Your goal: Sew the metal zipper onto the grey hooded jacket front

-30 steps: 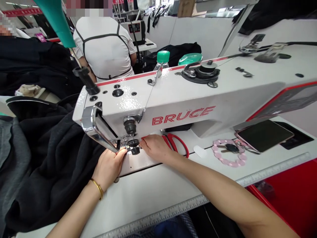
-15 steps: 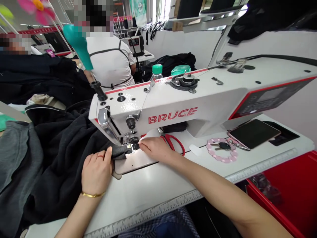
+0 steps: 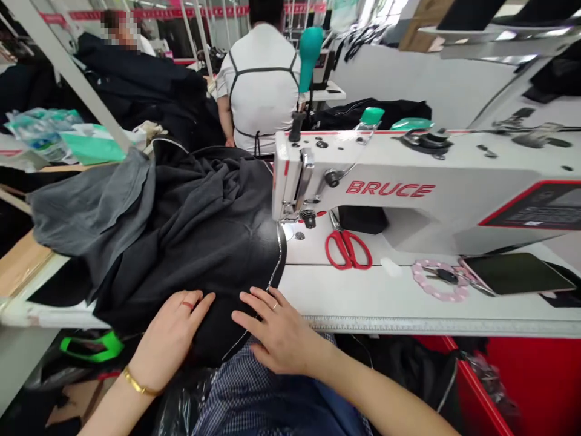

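A black garment [image 3: 213, 242] spreads over the left side of the table, its grey part [image 3: 95, 206] lying at the far left. A metal zipper [image 3: 278, 254] runs along its right edge and down towards my lap. My left hand [image 3: 175, 327] rests on the cloth near the front, thumb apart from the fingers. Beside the lower zipper, my right hand [image 3: 281, 330] lies on the garment's edge with fingers spread. The sewing machine [image 3: 390, 172] stands beyond my right hand; the garment's right edge lies beside its needle area.
Red-handled scissors [image 3: 348, 248] lie below the machine arm. To their right are a pink beaded ring with keys [image 3: 440, 280] and a phone [image 3: 517, 272]. A ruler strip [image 3: 408, 325] lines the front edge. A person in white [image 3: 265, 85] sits ahead.
My view has turned left. Both hands have come away from the needle area to the front of the garment. The zipper edge now lies exposed, and the right hand is spread.
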Available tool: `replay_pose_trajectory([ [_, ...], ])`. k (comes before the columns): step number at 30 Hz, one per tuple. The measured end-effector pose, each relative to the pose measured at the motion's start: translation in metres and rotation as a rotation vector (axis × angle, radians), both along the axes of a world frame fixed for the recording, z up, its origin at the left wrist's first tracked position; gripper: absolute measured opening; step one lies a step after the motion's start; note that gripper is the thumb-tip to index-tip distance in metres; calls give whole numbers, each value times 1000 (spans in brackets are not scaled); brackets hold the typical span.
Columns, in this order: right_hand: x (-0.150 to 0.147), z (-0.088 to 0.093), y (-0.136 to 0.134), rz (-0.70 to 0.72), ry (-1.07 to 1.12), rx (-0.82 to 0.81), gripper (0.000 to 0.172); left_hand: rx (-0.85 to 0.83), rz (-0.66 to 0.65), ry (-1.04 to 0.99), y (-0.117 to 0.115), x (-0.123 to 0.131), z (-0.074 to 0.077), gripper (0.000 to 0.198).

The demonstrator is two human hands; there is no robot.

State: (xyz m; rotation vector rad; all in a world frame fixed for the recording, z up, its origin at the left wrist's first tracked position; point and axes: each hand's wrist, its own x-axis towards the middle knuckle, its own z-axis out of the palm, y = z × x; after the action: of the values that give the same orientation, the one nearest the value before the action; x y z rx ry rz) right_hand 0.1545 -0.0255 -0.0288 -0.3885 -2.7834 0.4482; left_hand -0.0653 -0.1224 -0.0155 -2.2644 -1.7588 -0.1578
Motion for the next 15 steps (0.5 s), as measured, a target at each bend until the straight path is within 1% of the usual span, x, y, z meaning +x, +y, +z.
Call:
replay_pose_trajectory([
  [2,-8,-7,-18,-46,19,46,47,-17,-17,-51,-6,-2,4,46],
  [3,-11,-9,-24,-81,63,79,44,-12,-34,-77,-8,-2,8,43],
  [5,-15,-11,-31,-123,222,132,36,14,-67,-134,-10,0,17,38],
  [7,-16,-6,-32,-105,409,133,31,51,-92,-204,-13,6,29,36],
  [9,-12,2,-31,-89,543,85,32,72,-100,-289,-17,13,40,34],
  [11,-7,10,-29,-112,614,54,38,69,-93,-369,-23,19,49,29],
  [13,-1,16,-28,-145,656,62,42,44,-71,-424,-27,24,54,24],
  [15,5,20,-28,-139,665,58,39,20,-55,-464,-28,26,56,20],
])
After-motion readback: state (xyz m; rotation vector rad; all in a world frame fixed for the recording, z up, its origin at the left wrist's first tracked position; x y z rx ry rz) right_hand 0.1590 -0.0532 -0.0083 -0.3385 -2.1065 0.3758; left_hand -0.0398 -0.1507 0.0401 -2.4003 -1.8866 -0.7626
